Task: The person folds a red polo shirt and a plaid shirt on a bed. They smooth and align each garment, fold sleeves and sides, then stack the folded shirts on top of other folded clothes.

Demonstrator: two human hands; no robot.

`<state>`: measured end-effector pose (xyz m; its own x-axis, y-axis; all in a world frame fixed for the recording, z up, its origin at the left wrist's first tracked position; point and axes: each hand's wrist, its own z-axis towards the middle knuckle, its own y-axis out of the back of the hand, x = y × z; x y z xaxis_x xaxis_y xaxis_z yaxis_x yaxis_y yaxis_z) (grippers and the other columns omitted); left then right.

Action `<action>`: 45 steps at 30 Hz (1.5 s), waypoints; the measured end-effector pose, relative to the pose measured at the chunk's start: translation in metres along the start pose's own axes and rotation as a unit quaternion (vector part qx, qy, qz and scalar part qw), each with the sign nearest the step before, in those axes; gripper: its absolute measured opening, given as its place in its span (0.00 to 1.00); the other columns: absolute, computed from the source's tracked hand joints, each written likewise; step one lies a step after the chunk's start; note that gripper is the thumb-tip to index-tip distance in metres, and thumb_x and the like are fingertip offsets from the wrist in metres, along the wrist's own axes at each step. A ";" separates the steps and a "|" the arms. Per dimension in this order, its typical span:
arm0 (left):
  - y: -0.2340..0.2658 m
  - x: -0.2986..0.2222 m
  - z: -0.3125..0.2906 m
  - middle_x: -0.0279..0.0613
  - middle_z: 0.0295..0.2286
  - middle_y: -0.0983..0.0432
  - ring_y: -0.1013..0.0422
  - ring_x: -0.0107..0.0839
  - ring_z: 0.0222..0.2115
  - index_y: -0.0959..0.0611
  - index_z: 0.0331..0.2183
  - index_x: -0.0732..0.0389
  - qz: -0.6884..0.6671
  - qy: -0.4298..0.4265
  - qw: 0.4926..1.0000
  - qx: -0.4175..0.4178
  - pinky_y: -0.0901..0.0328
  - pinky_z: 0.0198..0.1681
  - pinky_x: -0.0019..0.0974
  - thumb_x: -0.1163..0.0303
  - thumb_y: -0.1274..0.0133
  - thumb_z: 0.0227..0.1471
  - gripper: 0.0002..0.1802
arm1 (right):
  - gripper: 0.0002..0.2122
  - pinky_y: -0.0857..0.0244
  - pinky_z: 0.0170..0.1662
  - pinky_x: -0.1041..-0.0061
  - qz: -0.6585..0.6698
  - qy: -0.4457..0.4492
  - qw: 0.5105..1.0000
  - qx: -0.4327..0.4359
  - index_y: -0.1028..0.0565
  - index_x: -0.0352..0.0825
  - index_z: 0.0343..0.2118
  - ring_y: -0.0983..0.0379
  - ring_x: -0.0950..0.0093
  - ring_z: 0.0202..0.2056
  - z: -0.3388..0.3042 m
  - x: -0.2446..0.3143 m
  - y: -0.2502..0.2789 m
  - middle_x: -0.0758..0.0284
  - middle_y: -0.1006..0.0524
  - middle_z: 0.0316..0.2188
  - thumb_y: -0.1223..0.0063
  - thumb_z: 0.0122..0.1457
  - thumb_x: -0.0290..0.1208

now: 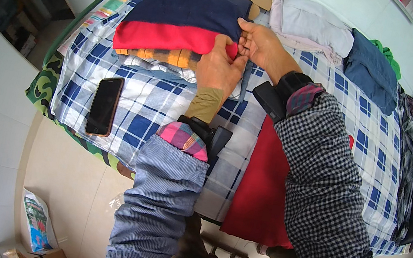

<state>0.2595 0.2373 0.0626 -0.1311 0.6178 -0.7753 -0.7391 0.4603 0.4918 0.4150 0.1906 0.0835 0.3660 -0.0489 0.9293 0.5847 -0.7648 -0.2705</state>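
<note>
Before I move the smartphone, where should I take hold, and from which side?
Probably the two long edges near mid-length, coming from above: the smartphone lies flat, dark screen up, on the plaid bedsheet, with bare cloth along both edges.

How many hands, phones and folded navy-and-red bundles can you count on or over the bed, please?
Hands: 2, the left hand and the right hand
Phone: 1
Folded navy-and-red bundle: 1
Total: 4

Bed (73, 84) with plaid sheet (151, 100); black phone (104, 106), clothes stack (161, 38), red cloth (261, 194) on it
</note>
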 end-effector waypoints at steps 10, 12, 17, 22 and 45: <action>0.006 0.009 -0.004 0.51 0.40 0.21 0.23 0.54 0.40 0.29 0.58 0.55 0.120 -0.121 0.982 -0.081 0.29 0.39 0.53 0.67 0.32 0.42 0.40 | 0.16 0.29 0.36 0.78 -0.150 0.208 0.966 0.030 0.27 0.35 0.42 0.27 0.79 0.33 -0.040 -0.017 0.007 0.70 0.24 0.34 0.35 0.59 0.38; 0.007 0.009 -0.003 0.51 0.39 0.23 0.24 0.54 0.41 0.29 0.58 0.56 0.111 -0.138 0.979 -0.097 0.29 0.39 0.52 0.68 0.33 0.43 0.39 | 0.19 0.29 0.37 0.74 -0.264 0.262 0.928 0.018 0.29 0.34 0.44 0.26 0.75 0.34 -0.039 -0.019 0.004 0.67 0.24 0.35 0.32 0.56 0.36; 0.014 0.007 0.002 0.50 0.40 0.27 0.28 0.53 0.44 0.26 0.56 0.56 0.088 -0.118 0.985 -0.089 0.32 0.46 0.52 0.70 0.33 0.40 0.38 | 0.14 0.32 0.33 0.64 -0.410 0.374 0.822 -0.127 0.30 0.34 0.27 0.27 0.60 0.26 -0.025 -0.016 -0.018 0.62 0.26 0.21 0.34 0.52 0.34; 0.017 0.012 0.002 0.48 0.40 0.29 0.30 0.48 0.43 0.17 0.47 0.58 0.100 -0.163 0.975 -0.111 0.32 0.46 0.47 0.69 0.33 0.40 0.28 | 0.06 0.30 0.35 0.54 -0.513 0.450 0.716 -0.148 0.24 0.38 0.32 0.23 0.50 0.31 -0.041 -0.016 -0.018 0.54 0.21 0.26 0.45 0.56 0.34; 0.017 0.032 0.023 0.48 0.34 0.22 0.29 0.50 0.39 0.13 0.33 0.60 -0.016 -0.109 0.981 -0.157 0.33 0.44 0.49 0.67 0.38 0.52 0.08 | 0.03 0.29 0.36 0.59 -0.653 0.510 0.559 -0.036 0.24 0.38 0.34 0.23 0.57 0.34 -0.067 0.004 -0.015 0.61 0.25 0.29 0.45 0.57 0.25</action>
<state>0.2575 0.2793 0.0552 0.0143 0.7434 -0.6687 -0.9126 0.2830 0.2951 0.3590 0.1587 0.1081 -0.9633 0.2682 -0.0071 -0.1724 -0.5986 0.7823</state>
